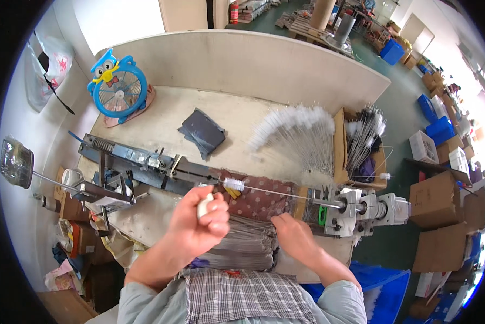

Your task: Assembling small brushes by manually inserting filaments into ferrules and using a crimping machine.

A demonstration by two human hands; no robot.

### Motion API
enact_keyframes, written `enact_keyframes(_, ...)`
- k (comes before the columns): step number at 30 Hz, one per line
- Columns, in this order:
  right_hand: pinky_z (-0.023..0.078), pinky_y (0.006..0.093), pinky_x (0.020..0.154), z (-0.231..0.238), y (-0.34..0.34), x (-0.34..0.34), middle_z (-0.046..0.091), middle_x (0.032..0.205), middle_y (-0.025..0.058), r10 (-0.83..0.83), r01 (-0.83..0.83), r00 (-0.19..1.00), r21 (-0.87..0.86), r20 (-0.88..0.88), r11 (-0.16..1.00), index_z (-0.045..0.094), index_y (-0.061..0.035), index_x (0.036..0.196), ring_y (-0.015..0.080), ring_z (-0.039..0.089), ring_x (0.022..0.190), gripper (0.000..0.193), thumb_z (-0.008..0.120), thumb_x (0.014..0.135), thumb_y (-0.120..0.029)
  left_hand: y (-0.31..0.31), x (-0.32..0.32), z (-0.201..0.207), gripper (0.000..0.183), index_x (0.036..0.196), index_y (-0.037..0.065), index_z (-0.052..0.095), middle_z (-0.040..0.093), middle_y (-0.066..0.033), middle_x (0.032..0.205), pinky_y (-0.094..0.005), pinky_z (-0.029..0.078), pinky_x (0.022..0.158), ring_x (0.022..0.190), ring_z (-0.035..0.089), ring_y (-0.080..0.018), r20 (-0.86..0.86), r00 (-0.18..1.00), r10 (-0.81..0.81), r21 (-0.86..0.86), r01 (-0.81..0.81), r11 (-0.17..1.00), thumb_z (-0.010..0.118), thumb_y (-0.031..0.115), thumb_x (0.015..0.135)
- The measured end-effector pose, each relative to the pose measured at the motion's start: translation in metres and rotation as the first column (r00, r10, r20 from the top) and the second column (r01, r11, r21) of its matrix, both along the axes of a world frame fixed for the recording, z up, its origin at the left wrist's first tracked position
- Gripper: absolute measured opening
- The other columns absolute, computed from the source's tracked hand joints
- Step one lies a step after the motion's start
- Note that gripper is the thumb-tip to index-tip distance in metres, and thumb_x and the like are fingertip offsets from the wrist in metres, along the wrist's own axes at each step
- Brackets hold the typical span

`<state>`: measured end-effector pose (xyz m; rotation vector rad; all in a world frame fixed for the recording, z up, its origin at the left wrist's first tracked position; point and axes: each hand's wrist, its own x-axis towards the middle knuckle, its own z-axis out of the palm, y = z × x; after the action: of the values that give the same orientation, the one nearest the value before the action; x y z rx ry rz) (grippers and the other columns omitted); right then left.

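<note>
My left hand (199, 218) is closed in front of the machine. A small white piece (205, 206) shows between its thumb and fingers; its kind I cannot make out. To the right, my right hand (295, 236) pinches the end of a thin metal wire (250, 230) above a thick bundle of grey wires (242, 251). Just beyond both hands, a white-bristled brush (233, 184) is stretched along the machine. Its twisted wire stem (277, 192) runs into the metal spindle (331, 203) on the right.
Finished-looking white brushes (302, 132) lie fanned out beside a cardboard box (339, 146) of more brushes. A dark flat pad (203, 131) and a blue fan (119, 92) stand farther back. A long metal rail (126, 164) lies left; a blue bin (388, 289) sits lower right.
</note>
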<state>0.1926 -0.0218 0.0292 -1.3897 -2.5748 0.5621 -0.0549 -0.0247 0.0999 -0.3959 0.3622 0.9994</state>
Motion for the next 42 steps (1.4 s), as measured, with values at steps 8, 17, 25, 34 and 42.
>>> enact_keyframes(8, 0.049, 0.0375, 0.066, 0.062, 0.019, 0.031, 0.050, 0.083, 0.0084, -0.111, 0.056, 0.982, 0.321, 0.156, 0.945, 0.051, -0.0068, 0.089, 0.0262, 0.056, 0.080, 0.018, 0.054, 0.072, -0.002, -0.024, -0.030, -0.031, 0.058, 0.087, 0.004, 0.061, 0.055, -0.0042, 0.057, -0.0324, 0.041, 0.051, 0.044, 0.046, -0.0147, -0.439, 0.867, 0.236, 0.282, -0.117, 0.952, 0.032, 0.054, 0.094)
enact_keyframes(17, 0.050, 0.0354, 0.064, 0.081, 0.049, 0.052, 0.063, 0.082, 0.0139, -0.234, 0.313, 0.942, 0.374, -0.240, 0.873, 0.063, 0.0000, 0.096, 0.0292, 0.060, 0.072, 0.016, 0.061, 0.080, -0.001, 0.000, 0.036, -0.049, 0.019, 0.096, 0.000, 0.061, 0.064, -0.0105, 0.087, -0.0293, 0.048, 0.056, 0.063, 0.060, -0.0163, -0.836, 0.384, 0.392, 0.547, 0.627, 0.555, 0.055, 0.018, 0.091)
enact_keyframes(25, 0.049, 0.0371, 0.061, 0.045, 0.071, 0.032, 0.064, 0.082, 0.0139, -0.154, 0.262, 0.923, 0.283, -0.353, 0.923, 0.064, -0.0038, 0.098, 0.0310, 0.061, 0.073, 0.016, 0.061, 0.082, -0.003, 0.075, 0.108, -0.103, 0.010, 0.086, 0.007, 0.058, 0.054, -0.0086, 0.076, -0.0375, 0.048, 0.053, 0.061, 0.059, -0.0287, -0.260, -0.365, 0.894, 0.117, 0.907, 0.404, 0.061, 0.013, 0.078)
enact_keyframes(34, 0.048, 0.0355, 0.064, 0.061, 0.075, 0.024, 0.062, 0.069, 0.0047, 0.011, 0.033, 0.965, 0.162, -0.263, 0.986, 0.070, -0.0114, 0.076, 0.0237, 0.058, 0.069, 0.009, 0.070, 0.071, -0.019, 0.111, 0.109, -0.094, 0.027, 0.098, 0.009, 0.061, 0.059, -0.0035, 0.091, -0.0347, 0.045, 0.071, 0.079, 0.060, -0.0216, -0.037, -0.467, 0.884, -0.026, 0.884, 0.466, 0.060, 0.022, 0.075)
enact_keyframes(42, 0.047, 0.0351, 0.067, 0.034, 0.098, -0.087, 0.058, 0.068, 0.0008, 0.350, -0.252, 0.878, 0.306, -0.326, 0.918, 0.066, -0.0125, 0.068, 0.0224, 0.054, 0.078, 0.014, 0.067, 0.072, -0.026, -0.008, 0.010, -0.080, 0.013, 0.091, 0.004, 0.068, 0.066, -0.0091, 0.084, -0.0319, 0.052, 0.064, 0.074, 0.064, -0.0217, -0.577, -0.337, 0.744, 0.295, 0.764, 0.574, 0.068, 0.009, 0.079)
